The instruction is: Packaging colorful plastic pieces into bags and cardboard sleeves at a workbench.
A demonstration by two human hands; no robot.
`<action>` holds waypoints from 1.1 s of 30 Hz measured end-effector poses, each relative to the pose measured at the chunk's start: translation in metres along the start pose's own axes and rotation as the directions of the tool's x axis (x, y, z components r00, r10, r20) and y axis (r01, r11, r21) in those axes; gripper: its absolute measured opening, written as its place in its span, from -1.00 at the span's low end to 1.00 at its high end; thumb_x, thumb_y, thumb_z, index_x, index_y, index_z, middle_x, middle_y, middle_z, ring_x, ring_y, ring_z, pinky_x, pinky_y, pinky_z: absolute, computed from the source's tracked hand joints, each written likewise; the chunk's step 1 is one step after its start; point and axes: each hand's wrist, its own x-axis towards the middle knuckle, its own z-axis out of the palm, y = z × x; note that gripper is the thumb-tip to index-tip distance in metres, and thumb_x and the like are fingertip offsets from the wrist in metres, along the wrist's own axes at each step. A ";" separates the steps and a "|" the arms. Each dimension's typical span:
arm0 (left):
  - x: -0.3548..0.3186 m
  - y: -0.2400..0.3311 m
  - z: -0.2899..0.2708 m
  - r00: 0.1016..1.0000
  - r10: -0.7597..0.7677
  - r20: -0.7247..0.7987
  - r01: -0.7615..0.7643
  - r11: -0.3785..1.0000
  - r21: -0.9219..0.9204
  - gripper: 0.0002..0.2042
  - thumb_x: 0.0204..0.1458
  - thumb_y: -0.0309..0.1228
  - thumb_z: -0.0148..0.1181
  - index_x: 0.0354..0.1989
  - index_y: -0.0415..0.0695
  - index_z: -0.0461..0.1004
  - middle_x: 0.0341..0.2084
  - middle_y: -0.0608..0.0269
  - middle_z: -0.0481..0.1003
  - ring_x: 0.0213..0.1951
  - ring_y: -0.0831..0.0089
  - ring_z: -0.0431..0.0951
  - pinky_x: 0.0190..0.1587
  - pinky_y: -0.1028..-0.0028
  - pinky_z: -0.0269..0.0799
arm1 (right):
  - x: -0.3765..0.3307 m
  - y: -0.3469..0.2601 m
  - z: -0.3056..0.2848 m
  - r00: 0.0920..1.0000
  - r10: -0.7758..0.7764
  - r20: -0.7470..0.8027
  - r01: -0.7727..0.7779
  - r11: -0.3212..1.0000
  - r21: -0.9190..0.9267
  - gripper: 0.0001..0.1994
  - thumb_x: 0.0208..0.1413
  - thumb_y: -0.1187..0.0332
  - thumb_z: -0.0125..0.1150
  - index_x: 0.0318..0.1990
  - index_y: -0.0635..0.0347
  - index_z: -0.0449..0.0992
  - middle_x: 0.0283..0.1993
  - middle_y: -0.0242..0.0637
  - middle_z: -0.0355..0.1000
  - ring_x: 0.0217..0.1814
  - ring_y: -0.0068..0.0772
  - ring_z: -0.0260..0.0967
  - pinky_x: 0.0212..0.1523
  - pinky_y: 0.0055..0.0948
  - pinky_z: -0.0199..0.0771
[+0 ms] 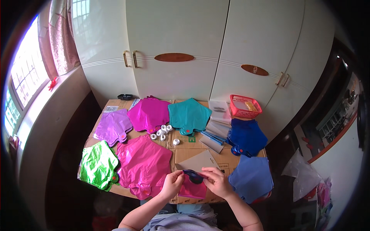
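nearest to me: left hand [172, 184] and right hand [218, 181], both at the front edge of the cardboard-covered table [185, 148]. fingers of each are pinched together on a folded dark blue foil balloon [194, 176], held between the two hands just above a small folded magenta balloon [192, 189] lying on the table edge; whether the two touch i cannot tell.

just left of my hands: large pink star foil balloon [143, 163], flat. beside it further left: green foil balloon [98, 164]. right of my hands: stack of light blue foil balloons [252, 177]. behind the hands: grey card sheet [197, 161].

middle of table: cluster of small white tape rolls [162, 132], one more lying apart nearer me. right of these, flat clear packets [216, 129] and a dark blue balloon stack [246, 136].

far row: purple balloon [113, 126], magenta balloon [149, 113], teal balloon [189, 114], red plastic basket [245, 106] at the far right corner, small black object [125, 96] at the far left corner.

beyond: white cupboard doors [177, 42] with brass handles; window [23, 73] on the left.
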 end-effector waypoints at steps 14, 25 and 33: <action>0.001 -0.003 -0.011 0.995 -0.013 0.099 0.033 0.980 -0.194 -0.78 0.20 -0.45 0.05 -0.14 -0.38 0.50 -0.34 0.22 0.57 -0.30 0.57 0.55 -0.19 0.53 0.50 | -0.017 0.027 0.015 0.923 0.385 0.011 -0.339 0.799 0.496 -0.89 0.12 0.42 0.24 -0.27 0.28 0.57 -0.42 -0.35 0.53 -0.38 -0.64 0.37 -0.32 -0.55 0.37; 0.003 -0.006 -0.012 0.995 -0.013 0.094 0.048 0.922 -0.384 -0.81 0.16 -0.57 0.03 -0.13 -0.37 0.52 -0.33 0.16 0.57 -0.31 0.51 0.57 -0.21 0.50 0.53 | -0.022 0.027 0.015 0.957 0.282 -0.073 -0.226 0.877 0.424 -0.85 0.06 0.57 0.24 -0.18 0.32 0.56 -0.30 -0.30 0.55 -0.28 -0.60 0.43 -0.25 -0.57 0.42; 0.003 -0.018 -0.010 0.996 0.073 0.052 -0.053 0.947 -0.318 -0.80 0.15 -0.62 0.00 -0.13 -0.29 0.54 -0.34 0.27 0.55 -0.32 0.63 0.51 -0.27 0.59 0.49 | -0.020 0.020 0.006 0.952 0.301 0.062 -0.263 0.692 0.672 -0.81 0.12 0.59 0.16 -0.11 0.32 0.53 -0.15 -0.32 0.52 -0.17 -0.60 0.43 -0.21 -0.59 0.44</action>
